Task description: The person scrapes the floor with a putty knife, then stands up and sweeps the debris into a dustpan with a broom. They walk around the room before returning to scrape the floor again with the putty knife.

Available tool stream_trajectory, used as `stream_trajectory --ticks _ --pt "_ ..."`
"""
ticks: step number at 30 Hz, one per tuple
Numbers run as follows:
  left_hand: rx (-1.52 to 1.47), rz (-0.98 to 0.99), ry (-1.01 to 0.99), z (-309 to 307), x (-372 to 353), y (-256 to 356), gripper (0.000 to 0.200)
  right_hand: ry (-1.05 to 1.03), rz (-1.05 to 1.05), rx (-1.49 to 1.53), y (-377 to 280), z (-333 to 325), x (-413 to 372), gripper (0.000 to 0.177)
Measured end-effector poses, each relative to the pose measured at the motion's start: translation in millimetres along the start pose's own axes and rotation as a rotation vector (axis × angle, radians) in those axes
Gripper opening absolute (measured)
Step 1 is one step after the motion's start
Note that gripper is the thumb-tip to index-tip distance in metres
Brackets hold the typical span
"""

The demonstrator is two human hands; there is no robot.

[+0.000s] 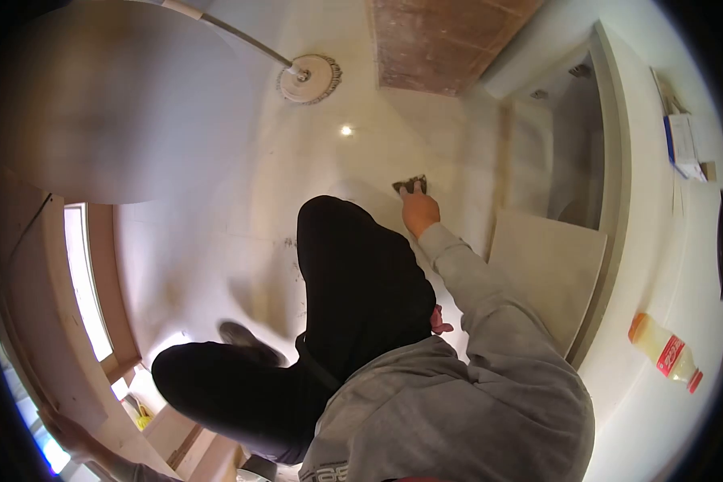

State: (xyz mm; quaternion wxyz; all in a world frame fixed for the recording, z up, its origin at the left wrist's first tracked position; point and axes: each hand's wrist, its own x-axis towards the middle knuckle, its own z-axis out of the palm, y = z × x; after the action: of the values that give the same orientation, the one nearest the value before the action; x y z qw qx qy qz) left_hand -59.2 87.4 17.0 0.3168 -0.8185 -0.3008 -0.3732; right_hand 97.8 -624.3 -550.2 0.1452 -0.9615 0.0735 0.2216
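Note:
My right hand (420,214) reaches out to the pale floor, its fingers closed on a small scraper (410,185) with a dark, stained blade. The blade lies against the floor, and its handle is hidden by my hand. At the lower left edge, my left hand (69,434) is on the edge of a wooden board (80,373), its fingers seemingly bent over it and partly lost in shadow. My bent legs in black trousers (353,273) are between my hands.
A round mop (309,79) on a long pole stands ahead. A brown panel (442,44) is at the top, a light board (542,269) beside my right arm. A labelled bottle (665,353) and small box (684,146) are at right. Dark specks mark the floor.

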Motion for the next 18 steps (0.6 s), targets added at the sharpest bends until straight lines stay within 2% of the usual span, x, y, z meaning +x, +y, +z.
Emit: stream_trajectory --ticks 2,3,4,6,7,10,11,14,16,18 --pt "-0.08 -0.07 -0.038 -14 -4 25 0.05 0.136 -0.028 -0.042 -9 5 28 0.043" --pt "-0.076 0.148 -0.004 8 5 -17 0.052 0.153 -0.033 -0.045 -10 9 47 0.043" --pt "-0.054 0.146 -0.016 -8 -2 3 0.052 0.136 -0.051 -0.051 -16 8 49 0.043" --pt "0.082 0.048 0.083 -26 -12 46 0.054 0.015 0.034 -0.066 -26 -5 56 0.041" --pt "0.084 0.035 0.082 -24 -12 42 0.054 0.07 0.012 -0.033 -26 0 49 0.037" --pt "0.142 0.342 0.4 -12 -6 33 0.06 0.114 0.034 -0.077 -27 6 45 0.036" --pt "0.179 0.376 0.42 -9 -2 28 0.057 0.111 0.031 -0.081 -26 6 55 0.036" --pt "0.233 0.375 0.409 -6 8 11 0.051 0.095 0.099 -0.018 -29 10 59 0.038" --pt "0.254 0.361 0.416 -2 8 3 0.047 -0.044 0.056 -0.082 -32 13 57 0.039" --pt "0.281 0.349 0.424 0 2 -3 0.046 0.051 0.05 -0.1 -37 8 60 0.037"
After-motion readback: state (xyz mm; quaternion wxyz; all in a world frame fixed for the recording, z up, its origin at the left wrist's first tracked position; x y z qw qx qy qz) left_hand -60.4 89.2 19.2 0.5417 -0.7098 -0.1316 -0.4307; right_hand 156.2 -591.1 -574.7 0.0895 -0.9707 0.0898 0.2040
